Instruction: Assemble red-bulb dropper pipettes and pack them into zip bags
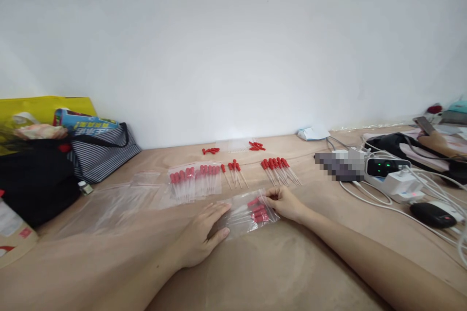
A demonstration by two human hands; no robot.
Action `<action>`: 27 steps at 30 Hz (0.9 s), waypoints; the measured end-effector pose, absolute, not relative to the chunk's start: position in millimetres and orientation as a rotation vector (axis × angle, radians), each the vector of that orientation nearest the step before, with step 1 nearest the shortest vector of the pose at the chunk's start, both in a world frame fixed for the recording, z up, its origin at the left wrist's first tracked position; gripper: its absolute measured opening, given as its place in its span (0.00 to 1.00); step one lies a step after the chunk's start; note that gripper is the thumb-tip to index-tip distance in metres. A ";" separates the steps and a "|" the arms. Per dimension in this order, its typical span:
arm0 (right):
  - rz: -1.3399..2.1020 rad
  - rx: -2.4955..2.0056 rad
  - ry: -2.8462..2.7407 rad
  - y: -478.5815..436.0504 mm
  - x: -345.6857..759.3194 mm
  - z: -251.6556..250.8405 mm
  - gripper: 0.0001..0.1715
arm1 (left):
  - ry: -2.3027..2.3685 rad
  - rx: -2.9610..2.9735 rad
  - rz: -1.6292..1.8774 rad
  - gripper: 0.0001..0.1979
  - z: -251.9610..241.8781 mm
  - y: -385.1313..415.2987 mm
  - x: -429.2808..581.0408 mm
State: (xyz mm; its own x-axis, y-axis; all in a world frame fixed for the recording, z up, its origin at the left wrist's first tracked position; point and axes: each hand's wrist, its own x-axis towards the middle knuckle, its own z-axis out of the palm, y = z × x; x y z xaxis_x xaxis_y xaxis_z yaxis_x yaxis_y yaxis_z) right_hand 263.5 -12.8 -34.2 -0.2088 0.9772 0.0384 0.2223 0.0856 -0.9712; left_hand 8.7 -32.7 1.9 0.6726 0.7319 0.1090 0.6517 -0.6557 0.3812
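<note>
A clear plastic bag (pixel 242 215) lies on its side in front of me, with several red-topped droppers (pixel 260 214) inside, their red bulbs toward the right. My left hand (pixel 204 233) rests at the bag's left end, thumb and fingers apart around its edge. At the bag's upper right corner, my right hand (pixel 282 201) has its fingers curled in and pinches the plastic. Beyond the bag are loose droppers (pixel 235 167) and a larger row of droppers (pixel 275 165). Filled bags (pixel 193 182) lie to their left.
Flat clear bags (pixel 113 204) are at the left, near a striped bag (pixel 105 150) and a small bottle (pixel 85 187). Loose red bulbs (pixel 257 146) lie by the wall. Cables, a power bank (pixel 387 167) and a black mouse-like object (pixel 432 215) sit right. Another person's hand (pixel 436 143) holds a phone.
</note>
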 end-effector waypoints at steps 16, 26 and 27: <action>0.476 -1.522 -1.610 35.8 280.3 -22.0 0.05 | 1.052 2.556 0.434 0.17 -8.6 -25.9 3.5; 0.510 -1.827 -1.672 79.4 217.3 -8.3 0.21 | 1.052 2.548 0.379 0.19 -3.5 -28.3 3.0; 0.514 -1.850 -1.683 81.7 215.2 -7.5 0.20 | 1.056 2.541 0.379 0.19 -2.4 -28.7 3.3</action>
